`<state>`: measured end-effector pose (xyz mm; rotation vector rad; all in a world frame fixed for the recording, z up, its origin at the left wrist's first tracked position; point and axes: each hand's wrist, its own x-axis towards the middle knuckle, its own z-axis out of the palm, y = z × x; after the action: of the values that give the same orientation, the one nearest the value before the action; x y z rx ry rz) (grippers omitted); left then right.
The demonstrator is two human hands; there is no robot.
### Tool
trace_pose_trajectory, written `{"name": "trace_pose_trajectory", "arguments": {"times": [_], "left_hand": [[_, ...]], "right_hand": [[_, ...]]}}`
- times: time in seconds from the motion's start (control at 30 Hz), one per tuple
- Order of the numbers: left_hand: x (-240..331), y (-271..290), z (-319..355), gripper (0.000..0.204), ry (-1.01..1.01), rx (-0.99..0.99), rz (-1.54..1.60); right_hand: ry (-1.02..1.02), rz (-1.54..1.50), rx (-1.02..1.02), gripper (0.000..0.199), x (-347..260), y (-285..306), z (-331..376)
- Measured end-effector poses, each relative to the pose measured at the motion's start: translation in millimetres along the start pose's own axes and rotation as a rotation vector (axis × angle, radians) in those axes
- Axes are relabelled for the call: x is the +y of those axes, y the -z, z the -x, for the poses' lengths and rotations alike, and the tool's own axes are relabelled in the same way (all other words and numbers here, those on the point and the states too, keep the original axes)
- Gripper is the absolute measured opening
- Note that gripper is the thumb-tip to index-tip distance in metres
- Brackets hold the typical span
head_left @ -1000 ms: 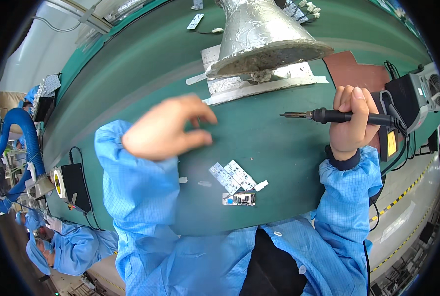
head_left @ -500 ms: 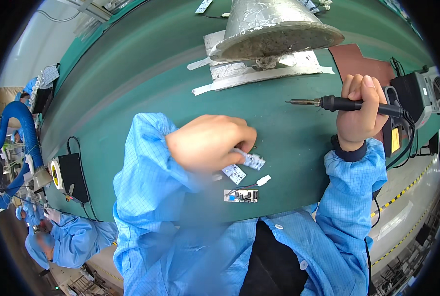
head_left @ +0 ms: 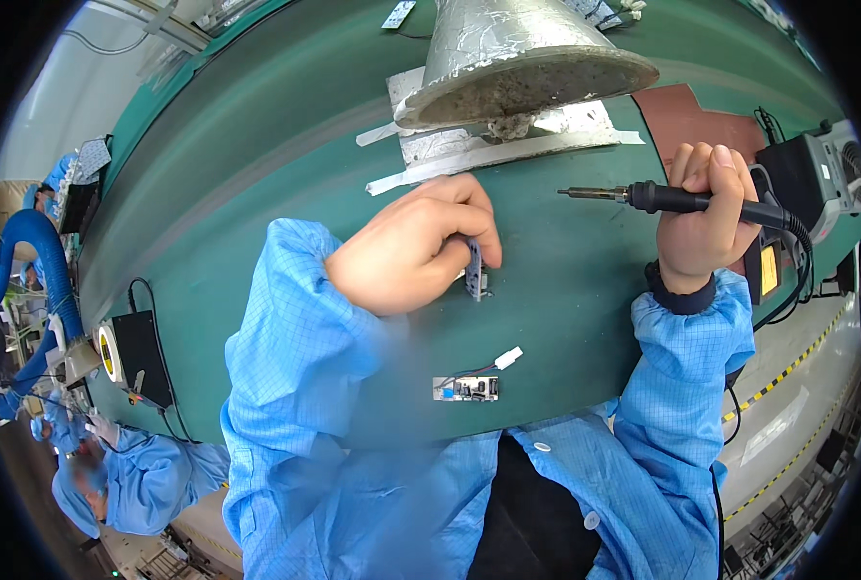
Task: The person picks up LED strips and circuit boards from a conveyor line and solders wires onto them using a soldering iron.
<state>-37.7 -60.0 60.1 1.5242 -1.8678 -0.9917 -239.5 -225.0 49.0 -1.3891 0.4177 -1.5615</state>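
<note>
My left hand (head_left: 416, 253) grips a small circuit board (head_left: 475, 271) by its edge and holds it on end just above the green mat (head_left: 257, 193). My right hand (head_left: 699, 220) is closed round the black handle of a soldering iron (head_left: 662, 199), whose tip points left, a short way right of the board. Another small circuit board (head_left: 467, 389) lies flat near the mat's front edge, with thin wires running to a white connector (head_left: 508, 358).
A metal fume-extraction hood (head_left: 517, 53) hangs over taped foil at the back. A soldering station (head_left: 817, 174) stands at the right with a brown pad (head_left: 691, 116) beside it. A black box and tape roll (head_left: 136, 353) sit at the left. Other people in blue coats work at lower left.
My left hand came down from mid-air onto the boards on the mat and lifted one on edge. My right hand with the iron stayed roughly where it was.
</note>
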Motion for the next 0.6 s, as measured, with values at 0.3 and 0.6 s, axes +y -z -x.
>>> {"name": "trace_pose_trajectory", "arguments": {"times": [0.3,0.6], "left_hand": [[22,-22,0,0.056,0.020,0.260,-0.427],[22,-22,1,0.030,0.047,0.174,-0.634]], "right_hand": [[-0.008,-0.007,-0.002,0.032,2,4,0],[0.018,0.009,-0.020,0.032,0,0,2]]}}
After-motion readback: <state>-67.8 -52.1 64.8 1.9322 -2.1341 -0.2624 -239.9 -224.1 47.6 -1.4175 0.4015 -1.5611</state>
